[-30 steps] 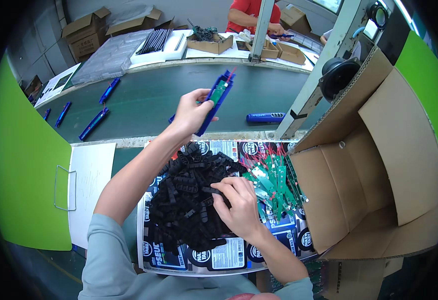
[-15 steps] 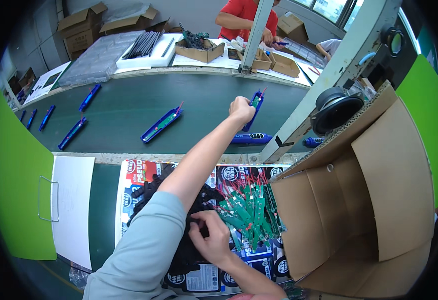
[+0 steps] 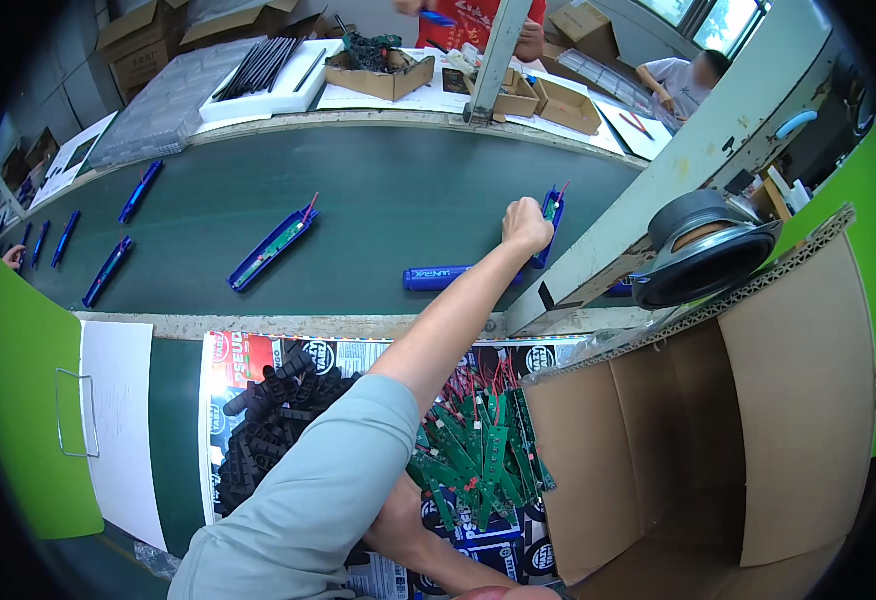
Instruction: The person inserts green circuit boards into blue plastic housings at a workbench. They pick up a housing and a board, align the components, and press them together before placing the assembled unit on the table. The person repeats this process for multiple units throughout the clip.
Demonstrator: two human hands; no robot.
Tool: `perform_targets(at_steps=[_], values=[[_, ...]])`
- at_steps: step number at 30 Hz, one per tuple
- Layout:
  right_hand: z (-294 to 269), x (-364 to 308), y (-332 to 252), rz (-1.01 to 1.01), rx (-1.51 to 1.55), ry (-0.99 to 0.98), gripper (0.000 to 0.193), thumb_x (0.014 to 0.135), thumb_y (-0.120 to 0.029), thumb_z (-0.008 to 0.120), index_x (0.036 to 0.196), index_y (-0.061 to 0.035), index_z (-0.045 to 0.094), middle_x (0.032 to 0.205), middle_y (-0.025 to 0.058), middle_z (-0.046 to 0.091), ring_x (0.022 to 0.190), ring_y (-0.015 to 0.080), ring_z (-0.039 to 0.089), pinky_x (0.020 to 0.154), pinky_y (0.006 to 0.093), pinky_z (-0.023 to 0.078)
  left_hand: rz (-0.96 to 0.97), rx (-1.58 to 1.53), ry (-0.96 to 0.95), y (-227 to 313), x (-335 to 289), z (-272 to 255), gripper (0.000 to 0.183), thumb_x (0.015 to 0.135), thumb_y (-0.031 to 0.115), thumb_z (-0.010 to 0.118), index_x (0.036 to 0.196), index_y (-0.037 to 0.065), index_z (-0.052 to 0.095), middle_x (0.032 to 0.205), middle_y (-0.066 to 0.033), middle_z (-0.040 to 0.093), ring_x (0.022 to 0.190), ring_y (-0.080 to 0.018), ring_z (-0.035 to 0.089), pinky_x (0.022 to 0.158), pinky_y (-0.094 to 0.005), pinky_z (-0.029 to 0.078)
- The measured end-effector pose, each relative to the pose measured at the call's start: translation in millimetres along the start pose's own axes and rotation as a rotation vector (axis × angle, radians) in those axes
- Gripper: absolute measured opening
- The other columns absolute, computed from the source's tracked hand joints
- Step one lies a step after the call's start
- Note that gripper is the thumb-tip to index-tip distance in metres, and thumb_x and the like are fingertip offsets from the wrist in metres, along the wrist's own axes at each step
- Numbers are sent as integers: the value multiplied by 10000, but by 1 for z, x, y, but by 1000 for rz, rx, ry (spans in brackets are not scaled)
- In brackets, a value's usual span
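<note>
My left arm stretches far out over the dark green conveyor belt (image 3: 388, 190). My left hand (image 3: 525, 226) is closed on a blue housing with a green board in it (image 3: 554, 212), at the belt's right side beside a slanted pale post (image 3: 648, 200). My right hand is hidden under my left sleeve; only its forearm (image 3: 413, 535) shows near the tray. In front of me lie a heap of black plastic parts (image 3: 263, 425) and a pile of green circuit boards with red wires (image 3: 478, 450).
Another open blue housing (image 3: 273, 250) and a closed blue tube (image 3: 443, 277) lie on the belt, with several more blue housings (image 3: 108, 270) at left. An open cardboard box (image 3: 718, 430) and a loudspeaker (image 3: 703, 250) stand right. Two people (image 3: 478, 20) work beyond.
My left hand has carried the blue housing from above the tray out to the right side of the belt. The view has shifted, and my right hand has slipped under the sleeve.
</note>
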State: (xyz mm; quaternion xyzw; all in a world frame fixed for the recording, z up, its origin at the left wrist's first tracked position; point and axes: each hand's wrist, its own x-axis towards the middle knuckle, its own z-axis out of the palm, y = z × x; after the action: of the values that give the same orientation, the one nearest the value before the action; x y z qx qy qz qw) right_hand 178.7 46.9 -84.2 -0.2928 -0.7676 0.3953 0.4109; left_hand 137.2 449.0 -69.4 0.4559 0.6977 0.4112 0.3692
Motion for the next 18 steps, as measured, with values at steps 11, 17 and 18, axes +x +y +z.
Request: perform_targets(at_steps=[11,17,18], values=[[0,4,-3,-59,42,34,315,756,-31,785,1031,48,654,1019,242,668,911,465,654,815,500,543,222,333,53,-13,-10,-11,312,886,82,656,1166,-57,662,1276,-300,619,1173,-460,645,996,-498,547],[-1,17,-19,1,22,72,251,780,48,734,1021,29,665,955,180,681,834,374,663,748,425,549,356,512,-60,-34,-25,-68,430,898,302,673,1170,-31,664,1221,-275,668,1157,-452,646,1014,-521,516],[1,16,-19,15,46,76,241,792,46,735,1024,24,674,957,174,686,838,361,671,750,418,553,394,528,-98,-44,-27,-83,476,894,352,699,1203,-8,670,1179,-242,684,1141,-420,653,994,-507,520]])
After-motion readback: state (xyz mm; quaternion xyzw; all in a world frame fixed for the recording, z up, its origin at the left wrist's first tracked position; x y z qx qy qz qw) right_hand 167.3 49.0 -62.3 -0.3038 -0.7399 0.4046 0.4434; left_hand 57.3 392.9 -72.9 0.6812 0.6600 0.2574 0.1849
